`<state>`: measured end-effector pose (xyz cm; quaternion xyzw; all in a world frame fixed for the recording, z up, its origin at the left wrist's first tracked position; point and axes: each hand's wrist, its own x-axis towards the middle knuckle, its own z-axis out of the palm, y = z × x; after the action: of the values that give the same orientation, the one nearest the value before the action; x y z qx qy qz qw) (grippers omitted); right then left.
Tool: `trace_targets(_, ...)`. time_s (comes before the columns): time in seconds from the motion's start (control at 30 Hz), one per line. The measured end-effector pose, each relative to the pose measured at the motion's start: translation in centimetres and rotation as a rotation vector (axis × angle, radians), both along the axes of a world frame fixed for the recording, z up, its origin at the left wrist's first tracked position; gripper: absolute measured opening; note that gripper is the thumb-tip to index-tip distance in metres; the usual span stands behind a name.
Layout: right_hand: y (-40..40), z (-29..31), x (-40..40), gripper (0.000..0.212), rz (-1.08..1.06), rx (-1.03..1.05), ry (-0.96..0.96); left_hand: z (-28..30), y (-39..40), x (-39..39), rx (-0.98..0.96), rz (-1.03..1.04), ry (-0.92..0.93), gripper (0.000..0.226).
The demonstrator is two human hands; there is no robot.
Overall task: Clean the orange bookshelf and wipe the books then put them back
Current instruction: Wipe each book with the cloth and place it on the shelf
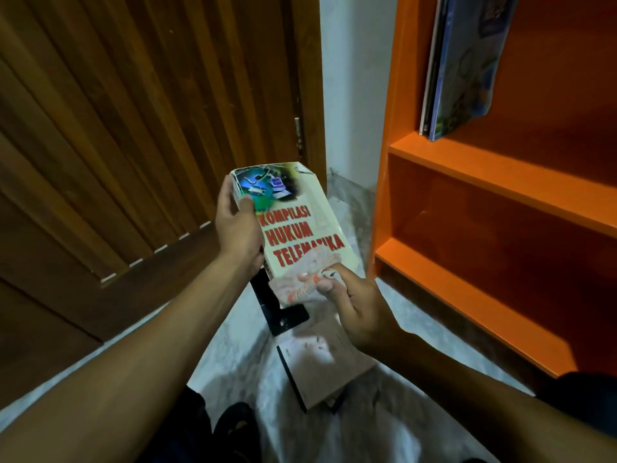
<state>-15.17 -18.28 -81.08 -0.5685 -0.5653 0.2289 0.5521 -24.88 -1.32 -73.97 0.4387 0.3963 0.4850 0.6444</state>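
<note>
My left hand (pixel 237 225) grips a thick cream book (pixel 293 212) with red title letters, thumb on the cover, held above the floor. My right hand (pixel 359 307) pinches a pale, orange-marked cloth (pixel 302 279) against the near end of that cover. The orange bookshelf (pixel 494 182) stands at the right. A few thin books (pixel 464 61) lean on its upper shelf. The lower shelves in view hold nothing.
Under my hands, other books lie on the marbled floor: a black one (pixel 283 315) and a pale one (pixel 320 365). A brown slatted wooden door (pixel 133 128) fills the left. A white wall strip (pixel 354 78) separates door and shelf.
</note>
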Motion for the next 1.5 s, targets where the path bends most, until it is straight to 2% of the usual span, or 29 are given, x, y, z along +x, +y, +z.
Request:
trace_targets(0.1,-0.4,0.0,0.6,0.03,0.023,-0.027,-0.009,0.5,0.3,-0.5,0.081,0.04,0.04,0.048)
trace_targets(0.17,-0.3,0.1,1.2,0.025,-0.012,-0.115,-0.009,0.8,0.3,-0.8,0.139,0.037,0.085,0.048)
trace_targets(0.27,0.2,-0.3,2.4,0.024,-0.194,-0.213,-0.028,1.4,-0.1,-1.3,0.221,-0.046,0.156,0.052)
trace_targets(0.33,0.5,-0.4,3.7,0.02,-0.325,-0.236,0.025,2.1,-1.1,-1.6,0.272,-0.149,0.181,0.054)
trace_targets(0.37,0.6,-0.2,4.3,0.022,-0.333,-0.267,0.097,2.5,-1.7,-1.7,0.299,-0.209,0.189,0.055)
trace_targets(0.47,0.6,1.1,5.5,0.059,-0.171,-0.349,0.358,3.4,-3.6,-1.8,0.416,-0.365,0.253,0.059)
trace_targets(0.57,0.3,1.8,6.0,0.054,-0.037,-0.325,0.432,3.9,-5.2,-1.3,0.522,-0.458,0.294,0.061)
trace_targets(0.7,-0.5,2.8,6.6,0.036,-0.049,-0.203,0.393,4.7,-6.0,-0.9,0.626,-0.495,0.354,0.055)
trace_targets(0.8,-0.9,4.9,7.5,0.038,-0.098,-0.118,0.434,5.1,-5.1,-1.4,0.588,-0.521,0.356,0.046)
trace_targets(0.97,-1.5,8.8,9.7,0.03,-0.153,-0.043,0.383,4.6,-4.6,-1.5,0.502,-0.638,0.507,0.039)
trace_targets(1.07,-1.5,11.4,11.0,0.027,-0.168,0.009,0.354,5.0,-4.8,0.1,0.497,-0.592,0.45,0.034)
trace_targets(1.17,-1.2,14.7,12.9,0.02,-0.268,0.097,0.294,6.5,-4.8,3.1,0.49,-0.515,0.331,0.029)
trace_targets(1.33,-2.0,20.0,16.2,0.042,-0.813,0.213,0.036,9.9,-5.2,10.5,0.503,-0.453,0.193,0.021)
trace_targets(1.5,-3.4,21.3,18.9,0.035,-0.906,0.257,0.076,11.7,-5.9,18.8,0.561,-0.393,0.259,0.021)
